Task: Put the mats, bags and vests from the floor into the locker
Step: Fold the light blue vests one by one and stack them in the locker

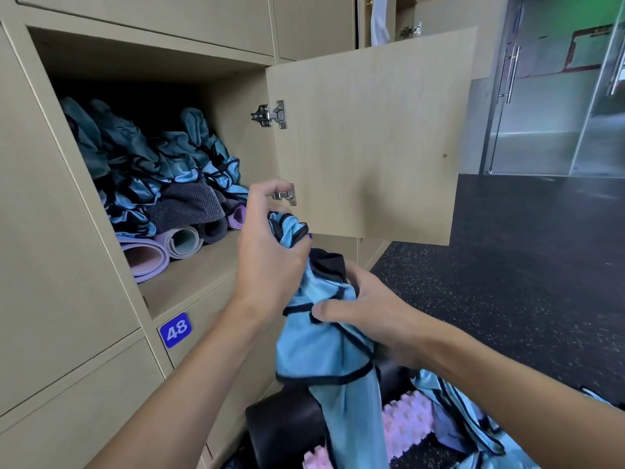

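A light blue vest with black trim (324,346) hangs in front of the open locker (199,269). My left hand (267,252) grips its bunched top end just outside the locker's mouth. My right hand (368,313) pinches the vest's middle lower down, thumb on the black trim. Inside the locker lie a heap of blue vests (152,164), a grey cloth (189,204) and rolled purple mats (148,258). More blue vests (456,418) lie on the floor at the bottom right.
The locker door (372,137) stands swung open to the right, its hinges close to my left hand. A black roller (284,424) and pink ridged foam pieces (406,424) lie on the dark speckled floor (524,265). Locker 48 (176,330) is closed below. Glass doors (548,96) stand far right.
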`<state>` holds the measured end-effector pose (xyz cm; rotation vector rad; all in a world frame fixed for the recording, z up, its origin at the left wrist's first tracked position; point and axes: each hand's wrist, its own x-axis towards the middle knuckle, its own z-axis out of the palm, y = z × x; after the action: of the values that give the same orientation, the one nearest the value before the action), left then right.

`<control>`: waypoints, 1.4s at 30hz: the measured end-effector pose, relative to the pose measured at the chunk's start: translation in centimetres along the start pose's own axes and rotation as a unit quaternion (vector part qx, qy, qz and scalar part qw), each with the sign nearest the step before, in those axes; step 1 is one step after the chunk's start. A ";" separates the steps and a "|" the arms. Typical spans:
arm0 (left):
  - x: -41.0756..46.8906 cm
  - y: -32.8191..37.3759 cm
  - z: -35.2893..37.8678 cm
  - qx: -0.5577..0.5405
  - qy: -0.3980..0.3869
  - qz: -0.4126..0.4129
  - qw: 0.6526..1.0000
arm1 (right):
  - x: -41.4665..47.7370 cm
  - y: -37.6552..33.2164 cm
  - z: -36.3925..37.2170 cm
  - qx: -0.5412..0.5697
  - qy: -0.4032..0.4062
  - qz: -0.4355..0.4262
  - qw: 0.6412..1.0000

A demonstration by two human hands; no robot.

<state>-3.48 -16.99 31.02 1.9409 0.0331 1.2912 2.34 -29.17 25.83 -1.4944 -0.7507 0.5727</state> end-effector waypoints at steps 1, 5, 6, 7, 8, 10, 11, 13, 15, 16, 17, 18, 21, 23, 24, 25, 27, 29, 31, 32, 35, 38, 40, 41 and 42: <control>0.2 -0.2 -0.5 0.029 -0.005 0.013 0.999 | -0.2 -0.2 -0.1 -0.029 -0.016 -0.005 0.999; 1.1 -1.2 -1.8 0.121 -0.051 0.057 0.990 | -0.7 -1.2 0.1 -0.085 0.004 -0.055 0.995; 1.3 -1.4 -2.1 0.137 -0.063 0.063 0.987 | -0.7 -1.4 0.0 -0.083 0.018 -0.069 0.994; 1.5 -1.6 -2.2 0.145 -0.081 0.065 0.984 | -0.6 -1.6 -0.2 -0.075 0.035 -0.081 0.993; 1.5 -1.5 -2.2 0.148 -0.103 0.062 0.982 | -0.4 -1.7 -0.3 -0.070 0.053 -0.097 0.991; 1.0 -1.0 -1.8 0.131 -0.160 0.053 0.977 | -0.2 -1.9 -0.4 -0.068 0.087 -0.140 0.984; 0.6 -0.8 -1.4 0.113 -0.194 0.032 0.974 | -0.2 -2.0 -0.3 -0.070 0.099 -0.159 0.980; 0.0 -0.4 -1.1 0.081 -0.251 -0.015 0.965 | -0.3 -2.1 -0.1 -0.072 0.120 -0.174 0.975; -0.1 0.0 -1.0 0.046 -0.277 -0.058 0.958 | -0.4 -2.1 -0.1 -0.072 0.139 -0.178 0.971; -0.1 0.1 -1.1 0.020 -0.279 -0.083 0.957 | -0.4 -2.0 -0.2 -0.077 0.145 -0.178 0.970; -0.1 0.2 -1.2 -0.011 -0.272 -0.109 0.956 | -0.3 -1.9 -0.3 -0.084 0.147 -0.178 0.969; -0.1 0.2 -1.2 -0.035 -0.261 -0.130 0.956 | -0.2 -1.9 -0.4 -0.092 0.148 -0.178 0.969; -0.1 0.6 -0.9 -0.043 -0.226 -0.151 0.961 | -0.2 -1.9 -0.5 -0.121 0.149 -0.176 0.965; -0.2 0.8 -0.6 -0.040 -0.208 -0.143 0.967 | -0.2 -1.9 -0.6 -0.125 0.139 -0.163 0.969; -0.2 0.8 -0.5 -0.039 -0.194 -0.132 0.971 | -0.2 -1.8 -0.7 -0.124 0.124 -0.147 0.973; -0.3 0.8 -0.4 -0.036 -0.176 -0.119 0.977 | -0.2 -1.8 -0.8 -0.124 0.103 -0.125 0.979; -0.2 0.7 -0.4 -0.032 -0.137 -0.098 0.985 | -0.3 -1.6 -1.1 -0.128 0.065 -0.092 0.985; 0.2 0.5 -0.8 -0.027 -0.097 -0.075 0.992 | -0.3 -1.4 -1.3 -0.127 0.056 -0.079 0.987; 0.9 0.0 -1.7 -0.012 -0.049 -0.054 0.997 | -0.4 -1.5 -1.7 -0.119 0.054 -0.056 0.990; 1.2 -0.3 -2.3 0.003 -0.034 -0.041 0.999 | -0.4 -1.6 -2.0 -0.120 0.051 -0.046 0.990; 1.4 -1.0 -3.4 0.081 -0.038 -0.009 0.996 | -0.4 -1.9 -3.1 -0.134 0.072 -0.040 0.988; 0.9 -1.6 -2.9 0.124 -0.071 0.013 0.990 | -0.1 -2.5 -3.2 -0.084 0.161 -0.113 0.977; 0.5 -1.6 -1.9 0.125 -0.097 0.031 0.987 | 0.1 -3.1 -3.1 -0.064 0.217 -0.168 0.959; 0.3 -1.4 -1.4 0.111 -0.111 0.030 0.987 | 0.1 -3.5 -2.8 -0.059 0.228 -0.190 0.953; 0.1 -1.1 -0.8 0.084 -0.126 0.015 0.988 | 0.2 -3.7 -2.4 -0.056 0.228 -0.207 0.950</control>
<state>-3.68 -15.72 30.56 2.2460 -0.0151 1.0818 3.85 -30.75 29.73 -1.4425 -0.7083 -0.1365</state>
